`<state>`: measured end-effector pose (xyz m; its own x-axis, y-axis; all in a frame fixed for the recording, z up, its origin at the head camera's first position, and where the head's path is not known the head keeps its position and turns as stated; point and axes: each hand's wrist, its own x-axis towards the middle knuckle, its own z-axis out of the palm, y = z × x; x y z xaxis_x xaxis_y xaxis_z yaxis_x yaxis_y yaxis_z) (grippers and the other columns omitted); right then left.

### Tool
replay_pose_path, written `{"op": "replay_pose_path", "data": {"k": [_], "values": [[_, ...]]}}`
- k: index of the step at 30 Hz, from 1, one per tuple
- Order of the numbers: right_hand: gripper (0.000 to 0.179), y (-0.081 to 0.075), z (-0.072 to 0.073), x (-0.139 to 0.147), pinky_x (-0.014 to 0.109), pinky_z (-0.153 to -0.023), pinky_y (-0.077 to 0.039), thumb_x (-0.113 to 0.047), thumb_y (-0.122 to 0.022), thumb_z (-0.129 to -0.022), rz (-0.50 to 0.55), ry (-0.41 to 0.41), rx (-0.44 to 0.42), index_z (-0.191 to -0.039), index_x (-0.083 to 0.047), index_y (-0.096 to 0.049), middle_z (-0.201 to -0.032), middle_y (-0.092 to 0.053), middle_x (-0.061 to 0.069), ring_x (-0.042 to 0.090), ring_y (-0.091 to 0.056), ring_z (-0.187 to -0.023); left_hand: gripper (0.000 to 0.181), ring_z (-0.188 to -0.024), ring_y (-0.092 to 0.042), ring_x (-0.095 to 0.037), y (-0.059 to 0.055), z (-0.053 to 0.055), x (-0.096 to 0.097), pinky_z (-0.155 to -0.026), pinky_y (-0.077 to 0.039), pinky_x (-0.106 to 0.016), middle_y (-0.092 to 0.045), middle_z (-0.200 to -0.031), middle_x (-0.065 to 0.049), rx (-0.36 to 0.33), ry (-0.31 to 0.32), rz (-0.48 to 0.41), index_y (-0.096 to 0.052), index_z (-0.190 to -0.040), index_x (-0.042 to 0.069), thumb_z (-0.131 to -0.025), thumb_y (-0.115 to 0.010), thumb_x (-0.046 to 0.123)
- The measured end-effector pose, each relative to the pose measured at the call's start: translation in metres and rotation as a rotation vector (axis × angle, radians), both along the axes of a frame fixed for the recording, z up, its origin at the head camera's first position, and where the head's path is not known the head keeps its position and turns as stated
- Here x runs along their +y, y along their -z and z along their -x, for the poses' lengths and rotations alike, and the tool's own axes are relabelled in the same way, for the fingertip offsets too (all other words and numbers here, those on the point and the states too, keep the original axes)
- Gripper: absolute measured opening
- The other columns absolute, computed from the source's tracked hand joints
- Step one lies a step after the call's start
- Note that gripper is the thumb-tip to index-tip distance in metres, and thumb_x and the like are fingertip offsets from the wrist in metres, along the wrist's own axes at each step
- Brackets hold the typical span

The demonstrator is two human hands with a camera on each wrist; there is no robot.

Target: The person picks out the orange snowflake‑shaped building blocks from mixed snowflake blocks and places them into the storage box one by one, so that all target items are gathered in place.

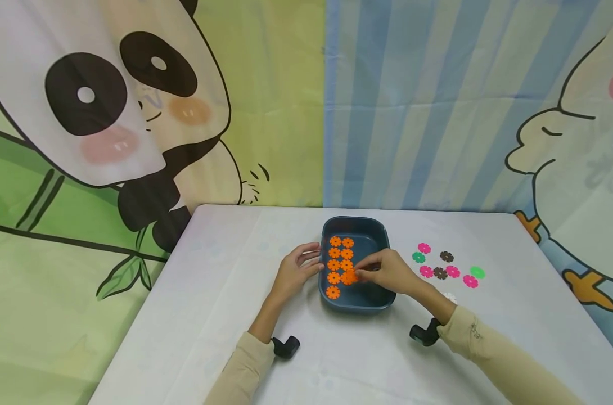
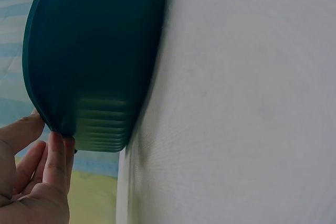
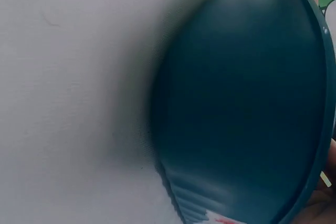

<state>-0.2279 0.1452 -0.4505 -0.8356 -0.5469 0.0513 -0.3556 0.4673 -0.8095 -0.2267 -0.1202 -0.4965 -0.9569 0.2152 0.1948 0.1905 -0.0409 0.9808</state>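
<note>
A dark blue rectangular tub [image 1: 357,308] stands on the white table. Inside it, orange flower-shaped discs [image 1: 333,264] lie in two columns along the left half. My left hand [image 1: 297,270] is at the tub's left side; in the left wrist view its thumb and fingers pinch the rim [image 2: 27,72]. My right hand [image 1: 387,271] reaches over the right rim, and its thumb and fingertips pinch an orange flower-shaped disc [image 1: 350,277] at the lower end of the second column. In the right wrist view, the tub wall [image 3: 241,87] hides most of that hand's work.
Right of the tub lie several loose flower discs: pink [image 1: 470,281], dark brown [image 1: 446,256], green [image 1: 418,257] and light green [image 1: 477,273]. A white one [image 1: 450,296] is partly behind the right forearm. A printed cloth [image 1: 418,107] hangs behind the table.
</note>
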Motion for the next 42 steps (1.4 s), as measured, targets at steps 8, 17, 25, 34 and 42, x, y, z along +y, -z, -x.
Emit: {"op": "replay_pose_path", "data": {"k": [8,17,25,34,42], "values": [[0.013,0.001,0.004,-0.012,0.019,-0.069,-0.058,-0.013,-0.074,-0.087,-0.160,-0.096,0.096,-0.098,-0.006,-0.078,-0.088,-0.074,-0.003,0.006,-0.065,-0.075,0.052,-0.122,-0.056,-0.033,0.001,0.000,0.001,-0.095,-0.053,-0.027,-0.054,-0.134,-0.021,0.001,-0.010,-0.005,-0.053,-0.132,-0.003,-0.083,-0.074,-0.003],[0.007,0.003,0.009,-0.018,0.020,-0.064,-0.058,-0.007,-0.072,-0.087,-0.192,-0.179,0.018,-0.091,-0.004,-0.077,-0.082,-0.074,0.002,0.009,-0.066,-0.068,0.052,-0.122,-0.055,-0.034,0.001,0.002,0.000,-0.095,-0.053,-0.028,-0.055,-0.133,-0.020,0.011,-0.008,-0.006,-0.053,-0.132,-0.003,-0.084,-0.074,-0.003],[0.005,0.009,0.012,-0.020,0.019,-0.062,-0.058,-0.006,-0.074,-0.085,-0.222,-0.184,0.007,-0.089,-0.004,-0.077,-0.079,-0.073,-0.001,0.007,-0.066,-0.066,0.055,-0.125,-0.051,-0.039,0.001,0.002,0.000,-0.098,-0.051,-0.030,-0.050,-0.137,-0.025,0.007,0.017,-0.008,-0.051,-0.134,-0.005,-0.084,-0.074,-0.001],[0.007,0.011,0.011,-0.021,0.018,-0.062,-0.058,-0.008,-0.077,-0.083,-0.255,-0.166,0.047,-0.090,-0.006,-0.077,-0.080,-0.073,-0.003,0.004,-0.065,-0.067,0.054,-0.124,-0.052,-0.039,-0.004,-0.001,-0.001,-0.097,-0.052,-0.028,-0.050,-0.137,-0.025,0.008,0.018,-0.007,-0.050,-0.135,-0.005,-0.085,-0.073,-0.001],[0.011,0.013,0.008,-0.020,0.017,-0.061,-0.057,-0.007,-0.079,-0.080,-0.265,-0.172,0.108,-0.091,-0.004,-0.077,-0.080,-0.072,-0.003,0.002,-0.063,-0.066,0.052,-0.122,-0.054,-0.037,0.001,0.000,0.000,-0.094,-0.053,-0.026,-0.054,-0.134,-0.021,0.026,-0.003,0.008,-0.053,-0.133,-0.003,-0.085,-0.073,-0.002]]}}
